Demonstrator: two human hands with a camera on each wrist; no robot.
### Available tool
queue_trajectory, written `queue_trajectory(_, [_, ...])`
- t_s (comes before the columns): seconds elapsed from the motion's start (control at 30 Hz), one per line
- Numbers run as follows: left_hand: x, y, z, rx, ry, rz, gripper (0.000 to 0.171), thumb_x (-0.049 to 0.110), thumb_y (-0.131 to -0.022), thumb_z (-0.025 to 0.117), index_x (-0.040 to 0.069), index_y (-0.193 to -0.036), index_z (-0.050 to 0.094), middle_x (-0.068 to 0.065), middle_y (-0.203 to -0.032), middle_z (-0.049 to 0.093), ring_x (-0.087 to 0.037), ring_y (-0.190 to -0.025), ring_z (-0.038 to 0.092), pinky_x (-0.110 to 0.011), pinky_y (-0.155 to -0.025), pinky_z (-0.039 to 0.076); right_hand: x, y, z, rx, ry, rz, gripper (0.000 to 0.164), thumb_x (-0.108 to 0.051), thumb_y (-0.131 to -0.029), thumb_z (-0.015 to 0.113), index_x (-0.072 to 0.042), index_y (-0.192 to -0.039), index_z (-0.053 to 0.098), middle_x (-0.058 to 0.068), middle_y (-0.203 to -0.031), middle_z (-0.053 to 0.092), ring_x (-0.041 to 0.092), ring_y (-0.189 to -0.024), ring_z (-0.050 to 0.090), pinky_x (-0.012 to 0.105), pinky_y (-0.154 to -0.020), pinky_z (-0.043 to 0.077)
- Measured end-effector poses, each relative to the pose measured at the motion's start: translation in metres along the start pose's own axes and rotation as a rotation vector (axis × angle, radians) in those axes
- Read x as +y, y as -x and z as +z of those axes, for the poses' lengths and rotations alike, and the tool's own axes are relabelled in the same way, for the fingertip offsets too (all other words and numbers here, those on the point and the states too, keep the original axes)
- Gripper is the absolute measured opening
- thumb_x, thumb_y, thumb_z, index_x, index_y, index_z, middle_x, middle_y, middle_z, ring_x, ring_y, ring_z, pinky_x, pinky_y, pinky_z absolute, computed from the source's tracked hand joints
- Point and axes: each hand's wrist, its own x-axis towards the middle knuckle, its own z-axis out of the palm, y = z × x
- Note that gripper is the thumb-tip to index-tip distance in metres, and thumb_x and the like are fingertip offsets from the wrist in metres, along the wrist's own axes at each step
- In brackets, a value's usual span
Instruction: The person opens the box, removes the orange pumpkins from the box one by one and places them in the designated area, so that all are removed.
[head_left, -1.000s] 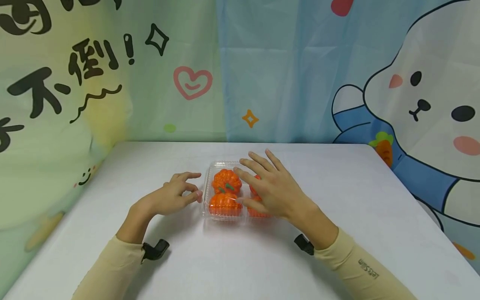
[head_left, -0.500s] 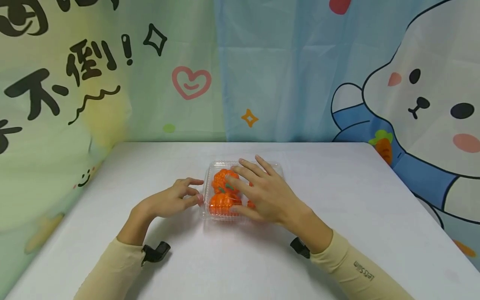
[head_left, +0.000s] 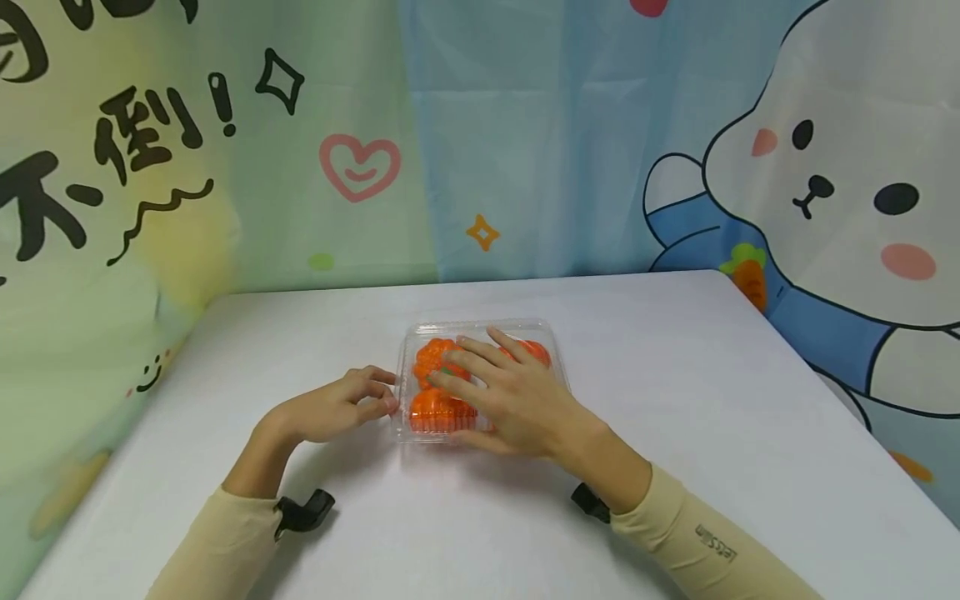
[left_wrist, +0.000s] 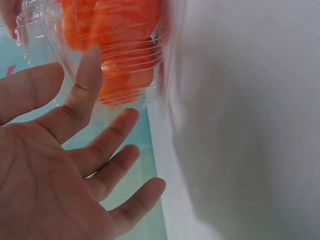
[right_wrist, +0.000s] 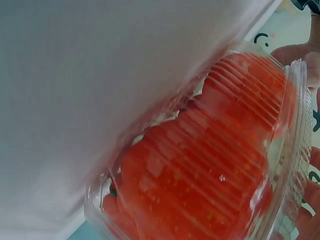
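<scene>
A clear plastic clamshell box (head_left: 480,326) lies on the table with its lid down. Inside are several small orange pumpkins, among them a smooth one (head_left: 442,410) at the near left and a bumpy one (head_left: 433,360) behind it. My right hand (head_left: 525,408) is over the lid with fingers spread and nearly straight, hiding part of the contents; whether it touches the lid is hard to tell. At the box's left edge is my left hand (head_left: 322,412), thumb and index fingertips at the rim. Its fingers (left_wrist: 112,137) look loosely bent in the left wrist view.
The white table (head_left: 450,533) extends around the box. Behind it hangs a printed cloth backdrop (head_left: 525,167). Both wrists carry a black camera mount, such as the one on the left wrist (head_left: 305,511).
My right hand has moved left and nearer across the lid. The left hand stays by the left edge. The head view has turned and tilted slightly, shifting the backdrop left.
</scene>
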Motion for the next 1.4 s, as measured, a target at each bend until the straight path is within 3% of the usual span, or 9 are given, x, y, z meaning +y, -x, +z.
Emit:
queue_trajectory(0.27, [-0.005,0.006,0.0,-0.023,0.041,0.02,0.027,0.029,-0.107,0.048,0.015,-0.107,0.071,-0.012,-0.154,0.043,-0.04,-0.14,0.038,-0.062,-0.11,0.036,-0.006,-0.006,0.005,0.0,-0.017,-0.061,0.063,-0.057,-0.09,0.07,-0.019,-0.14,0.062,0.005,-0.14,0.061,0.03,-0.138,0.051,0.056,-0.119,0.03])
queue_trajectory(0.6, [-0.006,0.006,0.003,-0.034,0.086,0.006,0.024,0.025,-0.105,0.05,0.01,-0.107,0.069,-0.013,-0.153,0.043,-0.039,-0.138,0.04,-0.06,-0.109,0.037,-0.013,-0.01,0.01,0.0,-0.04,-0.111,0.057,-0.047,-0.088,0.077,-0.021,-0.137,0.064,0.004,-0.139,0.061,0.026,-0.136,0.052,0.052,-0.115,0.038])
queue_trajectory(0.97, [-0.005,0.007,0.005,-0.04,0.129,0.017,0.024,0.027,-0.106,0.05,0.009,-0.105,0.067,-0.012,-0.151,0.045,-0.04,-0.14,0.038,-0.062,-0.111,0.034,-0.017,-0.012,0.009,-0.019,-0.051,-0.145,0.045,-0.035,-0.093,0.075,-0.022,-0.136,0.066,0.003,-0.138,0.064,0.023,-0.124,0.061,0.046,-0.105,0.049])
queue_trajectory(1.13, [-0.006,0.006,0.006,-0.044,0.138,0.02,0.021,0.025,-0.105,0.052,0.009,-0.103,0.065,-0.012,-0.149,0.047,-0.04,-0.139,0.039,-0.062,-0.11,0.034,-0.019,-0.013,0.011,0.007,-0.092,-0.184,0.042,-0.029,-0.094,0.075,-0.026,-0.136,0.066,0.003,-0.134,0.066,0.026,-0.114,0.066,0.04,-0.091,0.056])
queue_trajectory(1.27, [-0.006,0.006,0.006,-0.057,0.141,0.033,0.021,0.025,-0.105,0.053,0.008,-0.103,0.065,-0.011,-0.147,0.048,-0.038,-0.139,0.04,-0.059,-0.109,0.035,-0.022,-0.014,0.01,-0.021,-0.068,-0.195,0.033,-0.027,-0.097,0.072,-0.029,-0.129,0.069,0.002,-0.134,0.066,0.026,-0.112,0.066,0.039,-0.088,0.056])
queue_trajectory(1.4, [-0.007,0.006,0.006,-0.062,0.142,0.068,0.019,0.022,-0.105,0.052,0.007,-0.104,0.064,-0.011,-0.141,0.053,-0.035,-0.135,0.043,-0.053,-0.107,0.037,-0.024,-0.016,0.009,-0.044,-0.038,-0.196,0.017,-0.026,-0.099,0.069,-0.024,-0.116,0.07,0.002,-0.136,0.065,0.025,-0.115,0.065,0.039,-0.09,0.055])
